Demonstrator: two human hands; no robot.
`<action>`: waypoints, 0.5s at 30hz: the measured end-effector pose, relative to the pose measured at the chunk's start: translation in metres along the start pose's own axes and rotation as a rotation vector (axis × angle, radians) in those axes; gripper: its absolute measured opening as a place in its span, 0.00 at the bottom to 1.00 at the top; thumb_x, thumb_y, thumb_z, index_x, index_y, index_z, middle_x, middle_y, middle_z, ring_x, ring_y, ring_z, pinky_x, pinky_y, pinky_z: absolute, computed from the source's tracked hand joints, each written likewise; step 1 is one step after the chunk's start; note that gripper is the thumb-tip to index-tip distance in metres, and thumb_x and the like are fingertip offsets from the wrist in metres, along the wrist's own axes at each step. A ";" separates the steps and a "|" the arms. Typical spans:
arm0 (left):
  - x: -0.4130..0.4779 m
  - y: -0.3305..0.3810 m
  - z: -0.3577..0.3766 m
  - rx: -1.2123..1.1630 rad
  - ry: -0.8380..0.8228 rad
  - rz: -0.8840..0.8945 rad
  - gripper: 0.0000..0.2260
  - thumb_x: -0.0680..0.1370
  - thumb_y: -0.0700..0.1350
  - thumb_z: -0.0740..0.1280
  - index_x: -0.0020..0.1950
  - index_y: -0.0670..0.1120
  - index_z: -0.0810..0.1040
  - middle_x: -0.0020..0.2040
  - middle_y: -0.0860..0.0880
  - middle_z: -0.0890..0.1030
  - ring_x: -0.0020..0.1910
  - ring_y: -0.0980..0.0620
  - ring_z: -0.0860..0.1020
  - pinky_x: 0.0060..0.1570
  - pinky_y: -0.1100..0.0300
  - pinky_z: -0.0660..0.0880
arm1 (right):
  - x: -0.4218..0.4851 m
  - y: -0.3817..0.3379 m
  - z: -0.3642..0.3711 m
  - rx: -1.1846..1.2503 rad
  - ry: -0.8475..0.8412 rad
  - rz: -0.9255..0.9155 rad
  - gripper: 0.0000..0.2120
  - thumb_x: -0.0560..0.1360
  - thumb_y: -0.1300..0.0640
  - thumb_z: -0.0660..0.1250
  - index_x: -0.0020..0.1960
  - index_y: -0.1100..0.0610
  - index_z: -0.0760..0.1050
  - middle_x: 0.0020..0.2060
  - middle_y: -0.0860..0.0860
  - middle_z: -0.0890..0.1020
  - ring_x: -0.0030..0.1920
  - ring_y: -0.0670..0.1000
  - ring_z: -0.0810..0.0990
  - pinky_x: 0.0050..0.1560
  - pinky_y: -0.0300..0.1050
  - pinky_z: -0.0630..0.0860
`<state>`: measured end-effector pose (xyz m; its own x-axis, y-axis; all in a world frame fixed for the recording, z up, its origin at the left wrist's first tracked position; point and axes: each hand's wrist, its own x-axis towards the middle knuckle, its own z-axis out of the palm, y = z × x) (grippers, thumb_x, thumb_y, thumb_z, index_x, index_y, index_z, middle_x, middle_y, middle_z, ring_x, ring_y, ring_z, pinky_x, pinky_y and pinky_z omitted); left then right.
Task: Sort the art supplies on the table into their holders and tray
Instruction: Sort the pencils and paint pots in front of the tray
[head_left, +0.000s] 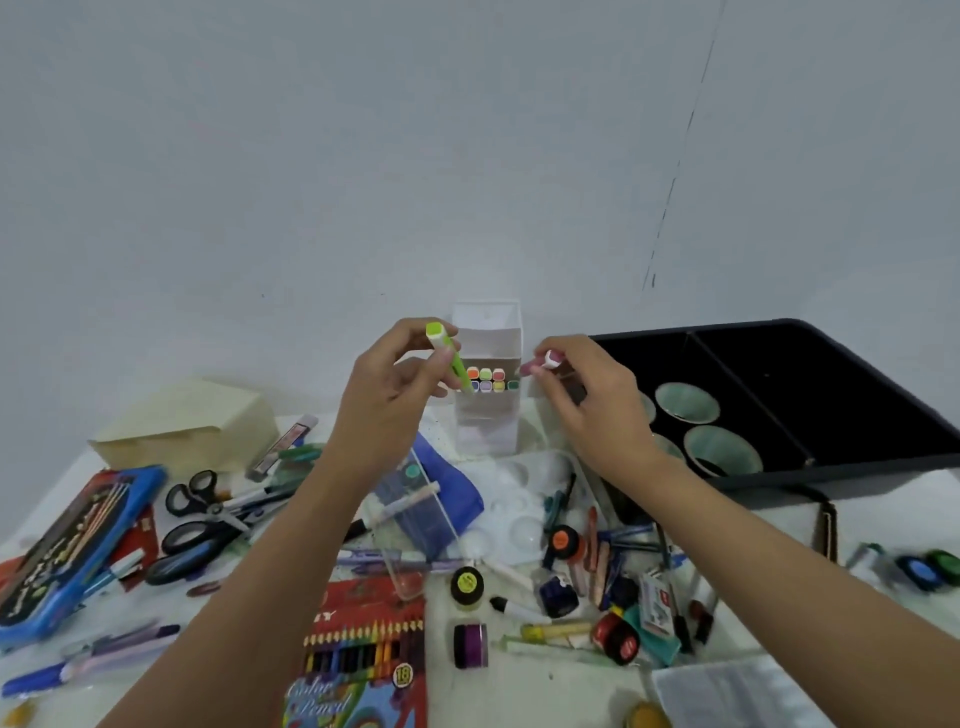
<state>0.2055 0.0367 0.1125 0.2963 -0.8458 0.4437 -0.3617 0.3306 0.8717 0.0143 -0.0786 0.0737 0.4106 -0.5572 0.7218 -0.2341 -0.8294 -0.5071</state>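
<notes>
Plain pale wall w/ thin dashed dark line; white table below.

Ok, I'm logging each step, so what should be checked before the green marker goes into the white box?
1. Left hand holds the green marker: ok, fingers and thumb are curled round it.
2. Marker's lower end points at the opening of the white marker box: ok.
3. Box stands upright: ok.
4. Free slot among the coloured caps: cannot tell; those that show sit close together.
5. Right hand free to steady the box: not ok, it pinches a small white item beside the box.
</notes>
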 end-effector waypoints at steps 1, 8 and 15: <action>0.003 0.001 -0.001 -0.006 -0.001 0.015 0.06 0.83 0.39 0.64 0.58 0.42 0.77 0.51 0.44 0.82 0.40 0.51 0.83 0.45 0.59 0.79 | 0.001 0.001 0.001 -0.001 0.003 0.002 0.05 0.81 0.60 0.66 0.55 0.61 0.76 0.47 0.55 0.82 0.47 0.54 0.83 0.44 0.52 0.79; 0.015 0.001 -0.003 -0.065 0.021 0.047 0.05 0.82 0.39 0.64 0.58 0.41 0.77 0.51 0.43 0.81 0.39 0.50 0.83 0.45 0.59 0.79 | 0.008 0.001 0.005 -0.008 0.095 0.082 0.08 0.74 0.58 0.76 0.48 0.60 0.79 0.40 0.49 0.81 0.38 0.42 0.78 0.39 0.31 0.73; 0.026 -0.004 0.001 -0.058 0.017 0.062 0.06 0.83 0.39 0.64 0.58 0.40 0.76 0.50 0.48 0.81 0.40 0.49 0.84 0.47 0.57 0.80 | 0.022 0.010 0.022 -0.129 0.024 0.081 0.12 0.73 0.54 0.77 0.43 0.58 0.74 0.32 0.48 0.75 0.33 0.48 0.73 0.35 0.38 0.70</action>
<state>0.2135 0.0135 0.1206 0.2904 -0.8157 0.5003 -0.3281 0.4062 0.8528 0.0403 -0.0985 0.0744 0.3646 -0.6221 0.6929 -0.3776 -0.7789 -0.5007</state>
